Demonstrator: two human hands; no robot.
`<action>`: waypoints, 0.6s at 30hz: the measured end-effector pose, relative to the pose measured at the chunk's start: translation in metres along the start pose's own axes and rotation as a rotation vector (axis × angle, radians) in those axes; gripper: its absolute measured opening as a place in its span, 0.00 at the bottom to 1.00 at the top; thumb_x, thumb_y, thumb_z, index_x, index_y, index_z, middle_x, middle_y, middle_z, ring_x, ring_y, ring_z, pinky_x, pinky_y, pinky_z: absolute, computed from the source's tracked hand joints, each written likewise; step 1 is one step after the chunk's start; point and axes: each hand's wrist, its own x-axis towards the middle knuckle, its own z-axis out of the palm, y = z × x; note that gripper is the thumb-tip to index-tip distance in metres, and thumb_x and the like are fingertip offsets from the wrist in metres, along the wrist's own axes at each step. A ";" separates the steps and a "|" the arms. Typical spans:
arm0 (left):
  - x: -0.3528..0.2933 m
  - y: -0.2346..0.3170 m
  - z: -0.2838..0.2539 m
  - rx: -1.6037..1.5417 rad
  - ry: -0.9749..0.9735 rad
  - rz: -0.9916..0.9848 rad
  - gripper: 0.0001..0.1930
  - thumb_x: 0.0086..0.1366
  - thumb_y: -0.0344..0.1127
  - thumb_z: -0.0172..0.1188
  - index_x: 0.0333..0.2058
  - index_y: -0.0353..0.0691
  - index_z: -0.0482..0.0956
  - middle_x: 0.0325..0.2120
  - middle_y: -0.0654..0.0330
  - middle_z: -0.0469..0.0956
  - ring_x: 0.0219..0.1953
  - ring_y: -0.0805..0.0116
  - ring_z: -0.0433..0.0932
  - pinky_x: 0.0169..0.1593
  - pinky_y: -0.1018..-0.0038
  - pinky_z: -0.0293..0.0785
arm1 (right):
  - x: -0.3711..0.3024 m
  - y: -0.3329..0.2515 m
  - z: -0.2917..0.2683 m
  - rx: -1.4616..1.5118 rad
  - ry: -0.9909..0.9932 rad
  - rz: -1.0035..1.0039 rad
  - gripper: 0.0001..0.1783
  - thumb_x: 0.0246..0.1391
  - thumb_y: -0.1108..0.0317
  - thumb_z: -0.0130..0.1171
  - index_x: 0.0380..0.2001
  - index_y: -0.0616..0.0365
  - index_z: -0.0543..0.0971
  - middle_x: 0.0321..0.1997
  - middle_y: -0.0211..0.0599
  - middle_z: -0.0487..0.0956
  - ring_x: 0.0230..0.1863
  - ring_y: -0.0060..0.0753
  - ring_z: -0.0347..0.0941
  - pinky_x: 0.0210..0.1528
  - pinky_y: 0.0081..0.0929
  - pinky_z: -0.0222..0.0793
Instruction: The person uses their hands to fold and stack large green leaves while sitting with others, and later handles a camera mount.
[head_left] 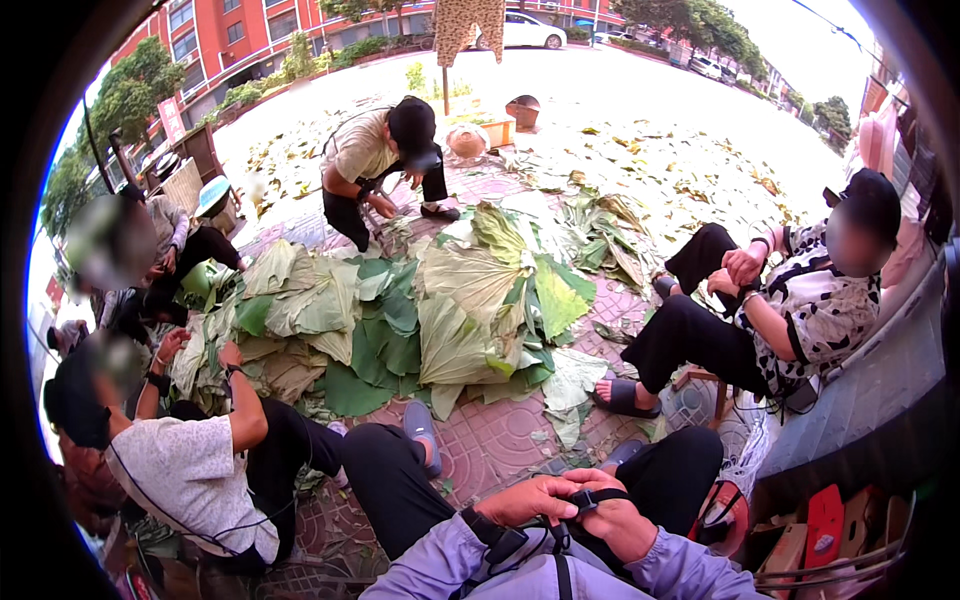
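Note:
Both my hands are together over my lap at the bottom middle. My left hand [530, 500], with a black band and device [503, 543] on its wrist, pinches a black strap with a buckle [590, 498]. My right hand [622, 525] is closed, fingers curled, with the strap running over it. Some of its fingertips are hidden behind the left hand. Beyond my knees lies a big heap of large green and pale, drying leaves [470, 310], apart from my hands.
Three nearby people surround the heap: one bends over it [370, 160], one sits at left [200, 460], one at right [800, 300]; more sit at far left. Leaves [680, 170] cover the far pavement. A box of red and brown items [825, 525] stands at lower right.

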 end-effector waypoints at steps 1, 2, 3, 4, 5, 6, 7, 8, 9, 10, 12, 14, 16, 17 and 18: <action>-0.002 0.005 0.003 0.007 0.005 0.002 0.14 0.68 0.41 0.65 0.47 0.39 0.83 0.40 0.68 0.79 0.39 0.81 0.74 0.40 0.82 0.72 | -0.004 -0.001 0.014 -0.049 0.034 -0.026 0.18 0.60 0.77 0.60 0.53 0.70 0.74 0.40 0.50 0.81 0.36 0.43 0.81 0.37 0.37 0.80; -0.003 -0.003 -0.001 0.005 0.000 0.014 0.15 0.68 0.41 0.66 0.47 0.39 0.83 0.40 0.68 0.79 0.39 0.81 0.74 0.39 0.82 0.72 | -0.006 -0.001 0.028 -0.098 0.069 -0.043 0.18 0.59 0.78 0.59 0.53 0.71 0.74 0.39 0.50 0.81 0.34 0.44 0.81 0.35 0.38 0.80; 0.001 -0.010 -0.004 0.007 -0.025 0.029 0.15 0.68 0.41 0.66 0.47 0.39 0.83 0.41 0.68 0.79 0.39 0.82 0.75 0.39 0.82 0.72 | -0.004 -0.002 0.015 -0.052 0.079 0.012 0.18 0.59 0.78 0.59 0.52 0.71 0.74 0.38 0.51 0.81 0.33 0.45 0.81 0.34 0.38 0.80; -0.001 -0.011 -0.004 0.010 -0.015 0.039 0.15 0.68 0.41 0.66 0.47 0.39 0.83 0.39 0.69 0.79 0.37 0.82 0.75 0.38 0.82 0.73 | -0.006 -0.001 0.015 -0.107 0.091 0.019 0.17 0.59 0.78 0.59 0.51 0.71 0.75 0.39 0.51 0.82 0.32 0.45 0.81 0.32 0.37 0.79; -0.002 -0.013 -0.003 0.013 -0.014 0.053 0.14 0.68 0.41 0.66 0.46 0.39 0.84 0.38 0.69 0.79 0.36 0.82 0.75 0.38 0.82 0.73 | -0.008 0.004 0.011 -0.238 0.126 -0.012 0.16 0.59 0.76 0.60 0.50 0.70 0.77 0.39 0.49 0.82 0.32 0.42 0.81 0.32 0.33 0.79; -0.005 -0.012 0.000 0.016 -0.006 0.061 0.14 0.67 0.42 0.67 0.46 0.39 0.84 0.37 0.69 0.80 0.36 0.82 0.76 0.37 0.82 0.73 | -0.011 0.005 0.015 -0.459 0.097 -0.078 0.16 0.59 0.75 0.61 0.50 0.69 0.77 0.38 0.46 0.82 0.32 0.40 0.81 0.34 0.31 0.79; -0.007 -0.012 0.003 0.020 0.001 0.075 0.14 0.67 0.42 0.67 0.45 0.39 0.84 0.36 0.70 0.80 0.35 0.81 0.76 0.37 0.82 0.73 | -0.015 0.003 0.019 -0.681 0.060 -0.152 0.16 0.59 0.74 0.62 0.50 0.68 0.78 0.38 0.44 0.82 0.32 0.37 0.80 0.35 0.30 0.79; -0.007 -0.017 0.006 -0.040 0.031 0.061 0.13 0.67 0.41 0.67 0.43 0.39 0.83 0.33 0.70 0.81 0.34 0.81 0.77 0.36 0.82 0.73 | -0.018 -0.002 0.017 -1.193 0.035 -0.331 0.18 0.56 0.75 0.64 0.51 0.65 0.79 0.42 0.44 0.82 0.39 0.41 0.81 0.42 0.33 0.79; -0.005 -0.021 0.006 -0.063 0.023 0.086 0.12 0.66 0.40 0.67 0.43 0.39 0.83 0.33 0.70 0.81 0.34 0.81 0.78 0.36 0.82 0.73 | -0.021 -0.007 0.020 -1.431 -0.008 -0.486 0.14 0.58 0.75 0.59 0.48 0.65 0.81 0.45 0.46 0.80 0.46 0.44 0.82 0.48 0.36 0.79; -0.003 -0.026 0.007 -0.092 0.015 0.108 0.12 0.66 0.40 0.68 0.43 0.39 0.83 0.33 0.70 0.81 0.34 0.81 0.78 0.36 0.82 0.73 | -0.025 -0.011 0.031 -1.534 -0.054 -0.569 0.14 0.58 0.74 0.59 0.47 0.65 0.81 0.47 0.49 0.79 0.48 0.48 0.81 0.50 0.38 0.78; -0.003 -0.028 0.008 -0.119 0.002 0.134 0.12 0.65 0.40 0.69 0.42 0.39 0.83 0.33 0.70 0.81 0.33 0.82 0.78 0.35 0.82 0.73 | -0.028 -0.016 0.042 -1.663 -0.086 -0.649 0.14 0.58 0.73 0.59 0.47 0.65 0.80 0.51 0.53 0.77 0.51 0.54 0.80 0.53 0.40 0.76; 0.000 -0.027 0.010 -0.120 0.020 0.170 0.13 0.65 0.40 0.69 0.42 0.39 0.83 0.32 0.70 0.80 0.33 0.81 0.77 0.34 0.83 0.72 | -0.029 -0.015 0.035 -1.725 -0.052 -0.634 0.15 0.57 0.73 0.60 0.48 0.64 0.80 0.53 0.55 0.76 0.52 0.57 0.79 0.54 0.40 0.75; 0.007 -0.024 0.012 -0.146 0.079 0.162 0.12 0.64 0.40 0.69 0.42 0.40 0.83 0.32 0.71 0.80 0.32 0.81 0.76 0.34 0.82 0.72 | -0.031 -0.010 0.025 -1.824 -0.005 -0.616 0.18 0.56 0.72 0.62 0.50 0.64 0.78 0.53 0.55 0.76 0.52 0.57 0.79 0.54 0.41 0.76; 0.008 -0.025 0.011 -0.154 0.076 0.167 0.12 0.64 0.40 0.70 0.42 0.40 0.83 0.32 0.71 0.79 0.32 0.81 0.76 0.34 0.82 0.72 | -0.032 -0.007 0.020 -1.872 0.022 -0.607 0.20 0.55 0.72 0.63 0.51 0.63 0.78 0.53 0.55 0.76 0.52 0.57 0.79 0.54 0.41 0.76; 0.008 -0.027 0.010 -0.160 0.080 0.173 0.12 0.64 0.40 0.70 0.41 0.40 0.83 0.32 0.71 0.79 0.32 0.81 0.76 0.33 0.82 0.72 | -0.031 -0.009 0.015 -1.942 0.013 -0.562 0.23 0.55 0.72 0.64 0.53 0.66 0.76 0.52 0.58 0.76 0.53 0.58 0.79 0.55 0.41 0.76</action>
